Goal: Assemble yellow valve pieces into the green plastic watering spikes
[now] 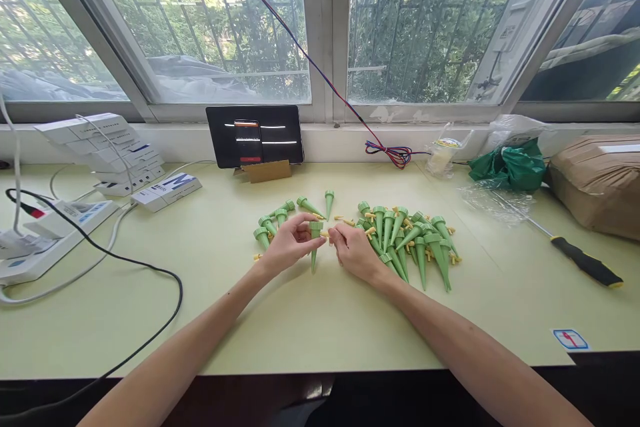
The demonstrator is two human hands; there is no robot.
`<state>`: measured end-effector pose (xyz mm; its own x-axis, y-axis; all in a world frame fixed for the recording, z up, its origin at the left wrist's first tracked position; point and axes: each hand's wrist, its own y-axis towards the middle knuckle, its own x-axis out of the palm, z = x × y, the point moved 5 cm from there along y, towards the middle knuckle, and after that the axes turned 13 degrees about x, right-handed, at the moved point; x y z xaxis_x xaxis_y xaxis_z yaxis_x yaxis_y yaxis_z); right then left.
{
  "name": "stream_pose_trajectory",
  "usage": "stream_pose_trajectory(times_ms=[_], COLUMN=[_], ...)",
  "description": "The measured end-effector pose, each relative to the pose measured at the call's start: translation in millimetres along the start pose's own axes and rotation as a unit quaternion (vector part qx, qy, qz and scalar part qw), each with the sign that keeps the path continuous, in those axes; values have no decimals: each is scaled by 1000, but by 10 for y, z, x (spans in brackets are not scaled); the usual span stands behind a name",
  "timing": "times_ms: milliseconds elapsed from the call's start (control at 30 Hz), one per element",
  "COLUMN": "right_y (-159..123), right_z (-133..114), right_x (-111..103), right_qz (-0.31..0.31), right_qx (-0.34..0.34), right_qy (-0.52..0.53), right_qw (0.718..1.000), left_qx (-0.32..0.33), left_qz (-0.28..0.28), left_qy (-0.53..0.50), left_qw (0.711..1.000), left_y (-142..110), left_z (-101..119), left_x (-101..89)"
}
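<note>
My left hand (289,245) is closed on a green plastic cone spike (315,245), its tip pointing toward me, just above the pale green table (320,320). My right hand (354,250) pinches a small yellow piece (327,234) at the spike's wide end. A pile of several green spikes with yellow pieces (410,243) lies right of my right hand. A smaller group of green spikes (280,217) lies beyond my left hand.
A tablet (255,135) leans at the windowsill. White boxes (107,150), a power strip (47,233) and a black cable (150,270) lie left. A screwdriver (583,260), a green bag (507,165), plastic wrap (495,200) and a brown parcel (597,180) lie right.
</note>
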<state>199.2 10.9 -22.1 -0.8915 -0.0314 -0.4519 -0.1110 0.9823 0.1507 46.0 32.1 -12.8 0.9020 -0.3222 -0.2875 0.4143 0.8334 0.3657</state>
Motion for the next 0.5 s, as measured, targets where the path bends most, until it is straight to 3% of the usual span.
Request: stream_pose_trajectory(times_ms=[500], right_y=[2], right_z=[-4], right_x=[-11], right_qz=[4], right_qx=[-7], right_qy=[47], right_qw=[999], left_qx=[-31], left_qz=[9], left_qy=[-33], left_qw=[999], left_y=[-4], left_z=[-27], left_x=[-28])
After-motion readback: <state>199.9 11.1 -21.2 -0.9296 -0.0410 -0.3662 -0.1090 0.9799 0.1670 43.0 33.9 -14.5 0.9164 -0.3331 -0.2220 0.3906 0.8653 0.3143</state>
